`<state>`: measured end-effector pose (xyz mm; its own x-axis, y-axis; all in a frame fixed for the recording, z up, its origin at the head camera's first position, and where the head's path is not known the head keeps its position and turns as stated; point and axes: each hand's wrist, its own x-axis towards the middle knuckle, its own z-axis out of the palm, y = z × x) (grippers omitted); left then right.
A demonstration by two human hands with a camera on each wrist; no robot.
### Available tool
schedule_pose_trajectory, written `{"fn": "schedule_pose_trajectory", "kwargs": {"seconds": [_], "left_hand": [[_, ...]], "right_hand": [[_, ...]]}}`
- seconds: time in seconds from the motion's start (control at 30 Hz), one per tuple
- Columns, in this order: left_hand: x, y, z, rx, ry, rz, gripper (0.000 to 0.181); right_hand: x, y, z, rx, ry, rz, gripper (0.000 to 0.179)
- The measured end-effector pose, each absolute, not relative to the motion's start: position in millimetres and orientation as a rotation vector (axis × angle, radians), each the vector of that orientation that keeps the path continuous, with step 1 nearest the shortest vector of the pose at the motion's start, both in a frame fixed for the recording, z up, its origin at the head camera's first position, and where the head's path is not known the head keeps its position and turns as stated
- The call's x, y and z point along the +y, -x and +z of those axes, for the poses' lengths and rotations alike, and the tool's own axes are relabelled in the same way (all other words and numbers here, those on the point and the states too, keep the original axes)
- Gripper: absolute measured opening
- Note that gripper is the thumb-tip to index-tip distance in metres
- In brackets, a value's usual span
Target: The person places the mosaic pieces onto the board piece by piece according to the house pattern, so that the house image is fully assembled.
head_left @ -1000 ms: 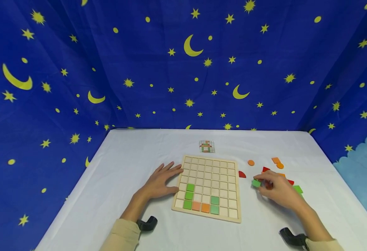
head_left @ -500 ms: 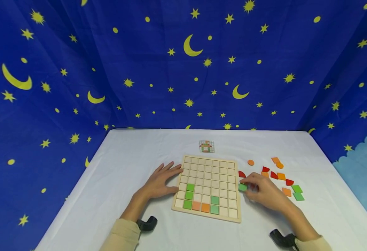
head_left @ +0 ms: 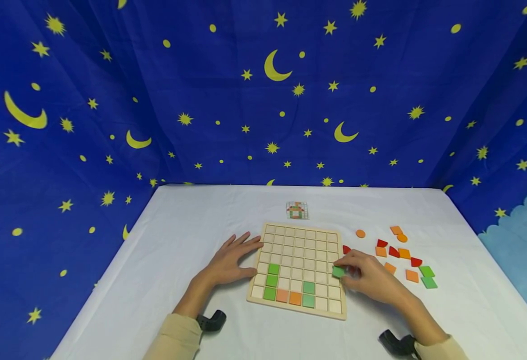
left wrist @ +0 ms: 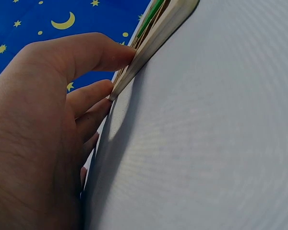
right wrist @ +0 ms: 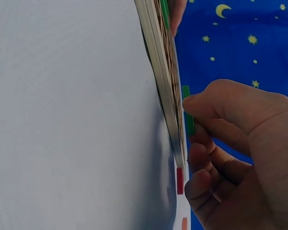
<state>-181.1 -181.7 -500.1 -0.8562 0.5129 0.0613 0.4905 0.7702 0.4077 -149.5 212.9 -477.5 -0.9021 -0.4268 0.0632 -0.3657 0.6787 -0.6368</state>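
Observation:
A wooden grid board (head_left: 304, 314) lies on the white table, with green tiles (head_left: 273, 269) in its lower left cells, two paler green tiles (head_left: 308, 288) further right, and a pink and an orange tile (head_left: 295, 298) in the bottom row. My right hand (head_left: 371, 280) pinches a green square tile (head_left: 338, 272) between thumb and fingers, over the board's right edge. In the right wrist view that green tile (right wrist: 188, 110) is seen edge-on, just above the board. My left hand (head_left: 229, 262) has its fingers spread, thumb and fingertips touching the board's left edge (left wrist: 129, 72).
Loose orange, red and green tiles (head_left: 429, 282) lie right of the board, beyond the right hand. A red quarter-circle tile (head_left: 346, 249) sits close to the board's right edge. A small printed pattern card (head_left: 297, 210) lies behind the board. Blue star-patterned cloth (head_left: 290, 100) surrounds the table.
My right hand has carried the green tile leftward from beside the loose tiles to over the board's right edge. The left hand has stayed at the board's left edge.

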Motion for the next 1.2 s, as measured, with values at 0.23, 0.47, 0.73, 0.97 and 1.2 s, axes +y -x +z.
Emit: {"fn": "schedule_pose_trajectory", "kwargs": {"seconds": [0.23, 0.47, 0.73, 0.97, 1.2], "left_hand": [[-182, 181, -500, 2.904, -0.828, 0.655, 0.073], [-181, 180, -498, 2.903, -0.830, 0.663, 0.073], [-182, 180, -497, 2.902, -0.869, 0.684, 0.072], [-182, 180, -496, 2.903, -0.877, 0.684, 0.071], [-182, 180, -498, 2.903, -0.852, 0.665, 0.073]], "right_hand": [[207, 151, -478, 2.777, 0.765, -1.050, 0.032], [199, 153, -479, 2.737, 0.810, -1.068, 0.031], [187, 154, -480, 2.710, 0.864, -1.099, 0.029], [178, 154, -479, 2.695, 0.847, -1.098, 0.028], [171, 156, -481, 2.678, 0.883, -1.100, 0.028]]}}
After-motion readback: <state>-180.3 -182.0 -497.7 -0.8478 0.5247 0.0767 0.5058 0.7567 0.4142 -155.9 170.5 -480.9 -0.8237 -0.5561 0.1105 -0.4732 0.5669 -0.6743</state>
